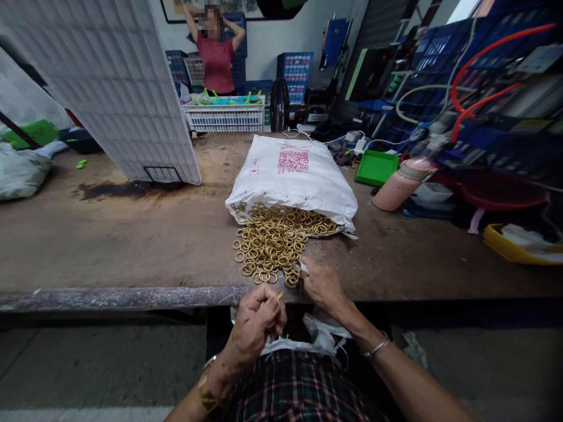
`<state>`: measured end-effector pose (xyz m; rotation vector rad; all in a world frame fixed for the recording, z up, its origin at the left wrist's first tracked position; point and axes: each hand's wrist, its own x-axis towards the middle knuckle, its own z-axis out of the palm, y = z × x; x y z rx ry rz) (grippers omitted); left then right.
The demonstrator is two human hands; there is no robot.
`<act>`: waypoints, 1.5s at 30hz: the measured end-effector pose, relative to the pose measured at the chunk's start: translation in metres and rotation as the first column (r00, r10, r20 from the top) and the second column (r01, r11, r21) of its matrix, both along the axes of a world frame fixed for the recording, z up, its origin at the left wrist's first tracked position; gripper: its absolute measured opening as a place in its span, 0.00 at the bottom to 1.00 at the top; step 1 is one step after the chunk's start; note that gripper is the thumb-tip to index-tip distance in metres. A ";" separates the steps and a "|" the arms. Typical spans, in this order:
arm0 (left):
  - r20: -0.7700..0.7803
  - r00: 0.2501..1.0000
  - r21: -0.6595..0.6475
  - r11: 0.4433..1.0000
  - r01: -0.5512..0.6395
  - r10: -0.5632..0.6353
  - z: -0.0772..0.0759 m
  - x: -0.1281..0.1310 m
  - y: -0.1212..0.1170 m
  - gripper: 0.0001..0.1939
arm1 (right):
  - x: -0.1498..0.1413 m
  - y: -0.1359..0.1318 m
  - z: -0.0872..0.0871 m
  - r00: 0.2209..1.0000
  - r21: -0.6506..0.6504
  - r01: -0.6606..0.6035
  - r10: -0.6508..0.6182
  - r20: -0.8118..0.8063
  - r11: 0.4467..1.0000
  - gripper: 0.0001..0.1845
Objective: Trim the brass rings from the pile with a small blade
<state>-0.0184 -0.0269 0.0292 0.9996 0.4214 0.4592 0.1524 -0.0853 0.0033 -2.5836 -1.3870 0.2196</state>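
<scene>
A heap of gold-coloured metal rings (272, 249) spills from the mouth of a white woven sack (294, 170) onto the table near its front edge. My left hand (259, 316) is closed in front of that edge, and a gold ring (280, 295), seen edge-on, sticks out between thumb and fingers. At the right side of the heap, my right hand (324, 286) reaches down with fingers curled against the nearest rings. Something white covers one of its fingertips. Whatever those fingers pinch is hidden.
A tall white ribbed panel (162, 117) stands on the brown table (176, 240) at left. To the right are a green tray (377, 168), a pink bottle (402, 187) and a yellow basket (505, 249). A person (215, 58) stands behind a white crate (224, 120) with both arms raised.
</scene>
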 end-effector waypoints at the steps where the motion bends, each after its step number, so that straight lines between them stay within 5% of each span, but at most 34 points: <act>1: 0.008 1.000 -0.090 0.996 -0.005 0.006 0.000 0.001 0.002 0.18 | 0.008 -0.001 -0.001 0.999 0.027 0.047 -0.048 0.025 0.999 0.12; 5: -0.016 0.997 -0.328 0.942 -0.071 0.070 -0.011 0.009 0.012 0.17 | 0.031 -0.003 -0.007 0.989 0.073 0.143 -0.146 0.032 0.987 0.10; 17: -0.016 1.000 -0.435 0.900 -0.021 0.015 -0.029 0.011 0.018 0.15 | 0.035 0.004 -0.020 0.982 -0.023 0.165 -0.162 0.094 0.986 0.08; 23: -0.041 0.998 -0.506 0.860 -0.059 0.044 -0.037 0.013 0.020 0.13 | 0.036 0.004 -0.023 0.993 0.142 0.119 -0.121 0.002 0.983 0.08; 29: -0.181 0.978 -0.279 0.949 -0.148 0.100 -0.034 0.021 0.014 0.17 | -0.004 0.006 -0.010 0.954 0.395 -0.103 0.204 -0.221 0.913 0.07; 34: -0.263 0.953 -0.033 0.986 -0.162 0.148 -0.038 0.022 0.014 0.20 | -0.032 0.008 -0.004 0.879 0.463 -0.210 0.373 -0.295 0.861 0.06; 40: -0.320 0.923 0.133 0.975 -0.180 0.214 -0.040 0.020 0.014 0.17 | -0.035 0.012 -0.007 0.833 0.434 -0.076 0.297 -0.468 0.898 0.10; 45: -0.219 0.910 0.446 0.866 -0.227 0.351 -0.035 0.019 0.013 0.12 | -0.037 0.017 -0.008 0.678 0.327 0.075 0.192 -0.710 0.942 0.17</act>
